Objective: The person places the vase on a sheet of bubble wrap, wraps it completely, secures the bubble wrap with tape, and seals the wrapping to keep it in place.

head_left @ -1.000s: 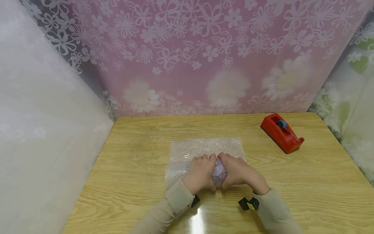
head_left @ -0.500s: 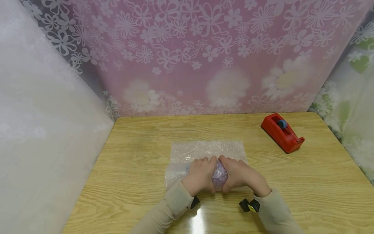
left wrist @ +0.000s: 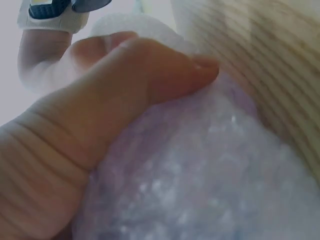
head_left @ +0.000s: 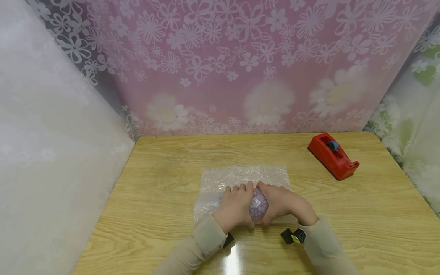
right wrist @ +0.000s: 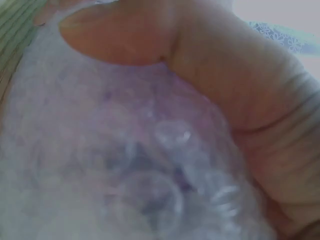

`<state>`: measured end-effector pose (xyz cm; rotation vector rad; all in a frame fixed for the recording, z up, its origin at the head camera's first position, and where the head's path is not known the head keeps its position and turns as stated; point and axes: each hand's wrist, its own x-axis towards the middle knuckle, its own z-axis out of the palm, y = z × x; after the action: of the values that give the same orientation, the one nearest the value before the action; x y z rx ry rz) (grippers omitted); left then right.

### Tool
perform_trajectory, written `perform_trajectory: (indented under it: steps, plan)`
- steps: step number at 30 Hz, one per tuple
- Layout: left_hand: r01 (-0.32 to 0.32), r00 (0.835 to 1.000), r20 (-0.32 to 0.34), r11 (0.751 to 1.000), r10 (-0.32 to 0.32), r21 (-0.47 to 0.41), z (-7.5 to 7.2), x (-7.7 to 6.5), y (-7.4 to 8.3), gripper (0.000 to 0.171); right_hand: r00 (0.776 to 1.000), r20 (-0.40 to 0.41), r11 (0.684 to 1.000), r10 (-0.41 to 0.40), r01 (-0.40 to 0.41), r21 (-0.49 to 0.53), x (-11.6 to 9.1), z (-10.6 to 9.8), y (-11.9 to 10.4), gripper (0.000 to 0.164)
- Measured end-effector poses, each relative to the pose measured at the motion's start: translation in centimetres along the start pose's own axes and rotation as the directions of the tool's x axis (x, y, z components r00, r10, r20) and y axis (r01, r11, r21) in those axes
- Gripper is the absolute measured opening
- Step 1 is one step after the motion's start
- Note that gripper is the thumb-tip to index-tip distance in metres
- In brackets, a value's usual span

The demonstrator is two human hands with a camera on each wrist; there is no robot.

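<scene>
A purple object wrapped in bubble wrap [head_left: 258,206] lies between both hands at the near part of a flat bubble wrap sheet [head_left: 242,176]. What the object is cannot be made out through the bubbles. My left hand [head_left: 235,206] grips its left side, with the thumb [left wrist: 170,72] laid along the wrap in the left wrist view. From the other side my right hand [head_left: 280,202] holds it, the thumb [right wrist: 115,37] bent over the bubbles in the right wrist view. Some fingertips are hidden behind the bundle.
On the wooden table [head_left: 161,214], a red tape dispenser [head_left: 333,156] with a blue-cored roll stands at the back right. Pink flowered cloth [head_left: 220,76] hangs behind the table's far edge, with pale cloth on both sides.
Both hands have shifted slightly toward the person, and the bubble wrap sheet has slid a little with them. The grip on the bundle stays the same.
</scene>
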<state>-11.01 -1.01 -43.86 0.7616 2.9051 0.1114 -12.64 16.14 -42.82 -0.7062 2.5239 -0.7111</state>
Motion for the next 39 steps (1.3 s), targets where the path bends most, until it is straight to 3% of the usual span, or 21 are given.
perform_trajectory:
  steps: [9, 16, 24, 27, 33, 39]
  plan:
    - [-0.011, 0.999, -0.049, 0.999, 0.012, 0.031, 0.2, -0.3, -0.1, 0.106, 0.999, 0.046, 0.998, -0.030, 0.027, 0.063, 0.6, -0.3, 0.4, 0.078]
    - [-0.008, 0.997, -0.079, 0.994, 0.017, 0.106, 0.5, 0.0, 0.2, 0.111, 0.995, 0.086, 0.995, -0.049, 0.040, 0.095, 1.0, -0.8, 0.9, 0.081]
    - [-0.001, 0.994, -0.109, 0.992, 0.016, 0.130, 0.5, 0.2, 0.3, 0.109, 0.989, 0.140, 0.993, -0.051, 0.035, 0.112, 1.7, -1.2, 1.7, 0.078]
    - [0.000, 0.992, -0.123, 0.990, 0.018, 0.144, 0.6, 0.3, 0.4, 0.109, 0.985, 0.150, 0.985, -0.089, 0.065, 0.157, 1.9, -1.2, 2.3, 0.073]
    - [-0.006, 0.975, -0.215, 0.979, 0.051, 0.205, 1.3, 0.5, 0.4, 0.104, 0.971, 0.179, 0.968, -0.158, 0.117, 0.220, 2.6, -1.3, 3.3, 0.057]
    - [-0.017, 0.960, -0.268, 0.973, 0.080, 0.230, 1.3, 0.7, 0.2, 0.096, 0.968, 0.205, 0.963, -0.147, 0.093, 0.252, 2.9, -1.6, 3.2, 0.051]
